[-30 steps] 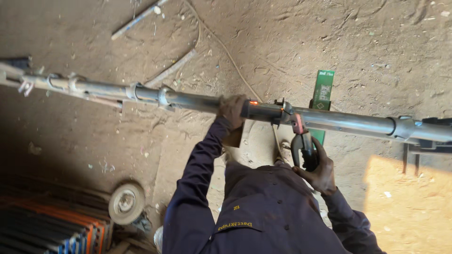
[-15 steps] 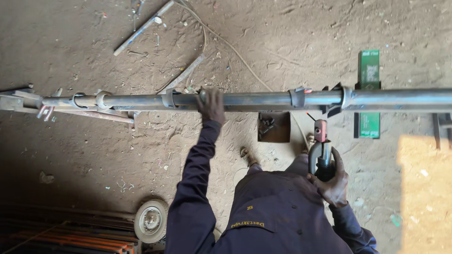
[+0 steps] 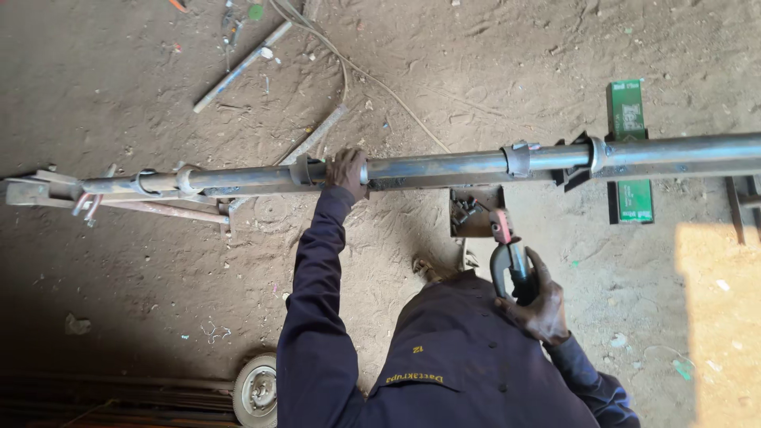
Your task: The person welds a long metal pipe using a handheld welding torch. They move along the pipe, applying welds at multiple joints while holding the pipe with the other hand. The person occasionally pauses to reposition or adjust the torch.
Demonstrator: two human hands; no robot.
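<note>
Looking straight down on a dirt floor (image 3: 119, 261) in a workshop. Gripping a long steel pipe (image 3: 444, 168) with the left hand (image 3: 347, 170), fingers wrapped closed over it just beside a welded collar (image 3: 303, 170). Running across the whole view, left to right, above the ground, with another collar (image 3: 518, 158) further along and a thin frame of rods (image 3: 151, 208) under its left end. Holding a welding electrode clamp (image 3: 509, 265) in the right hand (image 3: 535, 305), fingers clenched around its handle, red-tipped nose pointing up toward the pipe but well apart from it. Wearing dark blue long sleeves (image 3: 317, 269). Lying under the pipe at right, a green flat piece (image 3: 630, 119); near the clamp, a small dark box of bits (image 3: 474, 210). Showing loose rods (image 3: 242, 67) and a cable (image 3: 372, 75) at the top, a small wheel (image 3: 258, 390) at the bottom edge.
</note>
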